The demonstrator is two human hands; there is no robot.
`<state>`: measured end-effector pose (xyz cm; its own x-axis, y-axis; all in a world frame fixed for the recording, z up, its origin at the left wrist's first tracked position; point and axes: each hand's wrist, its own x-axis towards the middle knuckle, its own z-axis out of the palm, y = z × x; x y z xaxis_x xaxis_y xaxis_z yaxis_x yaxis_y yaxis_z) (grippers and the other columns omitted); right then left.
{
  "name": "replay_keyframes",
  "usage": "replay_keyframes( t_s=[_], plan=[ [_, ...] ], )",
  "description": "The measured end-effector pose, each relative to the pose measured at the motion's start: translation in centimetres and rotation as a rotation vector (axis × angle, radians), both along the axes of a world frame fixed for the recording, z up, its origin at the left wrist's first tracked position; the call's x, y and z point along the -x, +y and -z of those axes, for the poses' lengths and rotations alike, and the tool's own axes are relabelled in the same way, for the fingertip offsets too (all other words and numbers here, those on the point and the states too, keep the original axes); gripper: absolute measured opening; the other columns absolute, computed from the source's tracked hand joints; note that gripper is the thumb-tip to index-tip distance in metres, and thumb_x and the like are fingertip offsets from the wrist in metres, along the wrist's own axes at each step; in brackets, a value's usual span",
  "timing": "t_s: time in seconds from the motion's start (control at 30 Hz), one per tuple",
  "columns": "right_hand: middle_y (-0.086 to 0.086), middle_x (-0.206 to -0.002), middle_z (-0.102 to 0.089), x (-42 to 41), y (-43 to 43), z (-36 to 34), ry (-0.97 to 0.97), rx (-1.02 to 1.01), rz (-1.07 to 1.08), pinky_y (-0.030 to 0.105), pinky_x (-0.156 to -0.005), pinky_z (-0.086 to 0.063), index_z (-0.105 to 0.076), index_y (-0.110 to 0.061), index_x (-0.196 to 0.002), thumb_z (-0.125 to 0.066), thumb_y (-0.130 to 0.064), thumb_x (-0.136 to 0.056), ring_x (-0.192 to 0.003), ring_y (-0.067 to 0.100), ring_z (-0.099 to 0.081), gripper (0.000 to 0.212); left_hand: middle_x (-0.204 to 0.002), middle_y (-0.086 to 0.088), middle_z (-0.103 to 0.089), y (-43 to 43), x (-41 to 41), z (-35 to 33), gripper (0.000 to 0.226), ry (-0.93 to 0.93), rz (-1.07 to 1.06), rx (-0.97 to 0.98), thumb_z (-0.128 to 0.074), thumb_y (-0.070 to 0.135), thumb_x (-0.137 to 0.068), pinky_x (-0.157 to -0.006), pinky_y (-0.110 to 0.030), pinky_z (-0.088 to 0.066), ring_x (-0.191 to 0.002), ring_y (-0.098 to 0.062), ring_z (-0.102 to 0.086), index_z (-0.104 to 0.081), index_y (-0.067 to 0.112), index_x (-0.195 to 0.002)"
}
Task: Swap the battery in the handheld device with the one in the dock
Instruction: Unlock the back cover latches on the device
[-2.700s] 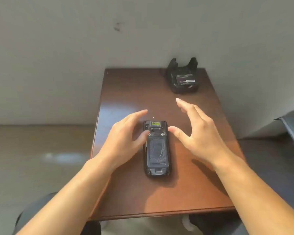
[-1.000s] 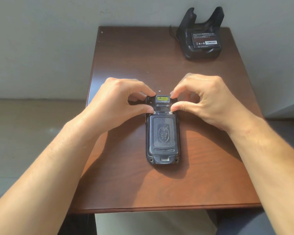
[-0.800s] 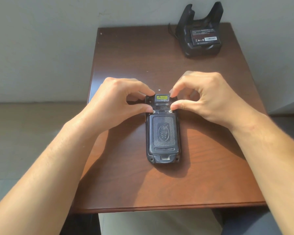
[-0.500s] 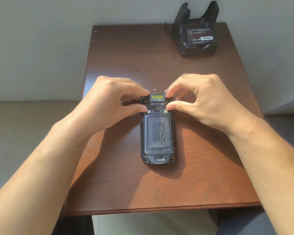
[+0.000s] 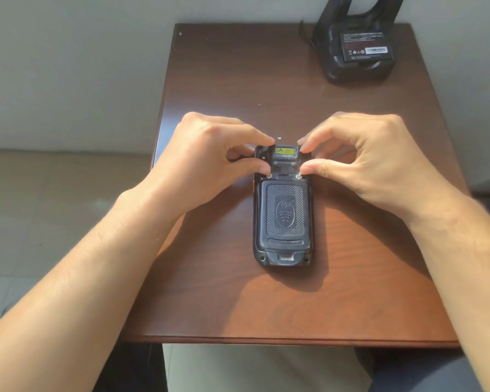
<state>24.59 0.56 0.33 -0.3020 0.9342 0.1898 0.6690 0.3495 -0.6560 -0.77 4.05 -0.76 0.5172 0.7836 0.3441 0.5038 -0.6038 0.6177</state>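
The black handheld device [image 5: 285, 213] lies face down on the brown table [image 5: 232, 80], its textured battery cover up and closed. My left hand [image 5: 207, 157] pinches the device's top left corner, thumb tip on the left silver latch [image 5: 269, 175]. My right hand [image 5: 371, 157] mirrors it at the top right corner, thumb on the right silver latch [image 5: 298, 176]. The black dock [image 5: 357, 72] stands at the table's far right corner, with a labelled spare battery [image 5: 365, 46] seated in its rear slot.
The table is small, and its far edge is against a pale wall. A cable leaves the dock on its left side. Floor lies beyond the table's left edge. My lap is below the near edge.
Both hands went from open above the device to pinching its top end at the two latches. Over the last second they have stayed there; only the view shifted slightly.
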Motion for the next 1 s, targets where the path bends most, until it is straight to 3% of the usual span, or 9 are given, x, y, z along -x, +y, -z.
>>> replay_keyframes(
  t_s=[0.27, 0.57, 0.77, 1.0],
  plan=[
    [-0.003, -0.101, -0.076, 0.0, 0.0, 0.0, 0.002, 0.007, 0.004, 0.039, -0.075, -0.060, -0.076, -0.017, -0.095, -0.087, -0.027, -0.079, -0.078, 0.006, -0.074, 0.022, -0.101, -0.005, -0.079, 0.3, 0.5, 0.8, 0.025, -0.009, 0.041, -0.145, -0.081, 0.028, -0.084, -0.075, -0.035, -0.061, -0.086, -0.016, -0.077, -0.080, 0.006, -0.096],
    [-0.003, -0.101, -0.076, 0.0, 0.0, 0.1, 0.003, 0.005, 0.007, 0.039, -0.074, -0.061, -0.076, -0.017, -0.096, -0.086, -0.027, -0.079, -0.078, 0.007, -0.074, 0.022, -0.099, -0.008, -0.079, 0.3, 0.5, 1.4, 0.020, -0.023, 0.041, -0.213, -0.079, 0.024, -0.087, -0.075, -0.034, -0.061, -0.092, -0.014, -0.076, -0.080, 0.004, -0.088],
    [-0.003, -0.102, -0.075, 0.0, 0.2, 0.2, 0.024, 0.015, 0.008, 0.039, -0.073, -0.061, -0.075, -0.016, -0.096, -0.086, -0.027, -0.079, -0.079, 0.006, -0.074, 0.023, -0.098, -0.006, -0.079, 0.6, 0.4, 1.4, 0.023, -0.010, 0.030, -0.170, -0.079, 0.027, -0.085, -0.070, -0.039, -0.061, -0.080, -0.022, -0.077, -0.077, 0.005, -0.084],
    [-0.004, -0.102, -0.075, 0.1, 0.1, 0.0, 0.013, 0.028, 0.021, 0.038, -0.074, -0.060, -0.075, -0.017, -0.096, -0.087, -0.025, -0.079, -0.078, 0.007, -0.073, 0.022, -0.095, -0.001, -0.078, 0.6, 0.2, 0.8, 0.027, 0.022, 0.018, -0.062, -0.079, 0.035, -0.082, -0.070, -0.037, -0.061, -0.077, -0.017, -0.075, -0.075, 0.008, -0.087]
  ],
)
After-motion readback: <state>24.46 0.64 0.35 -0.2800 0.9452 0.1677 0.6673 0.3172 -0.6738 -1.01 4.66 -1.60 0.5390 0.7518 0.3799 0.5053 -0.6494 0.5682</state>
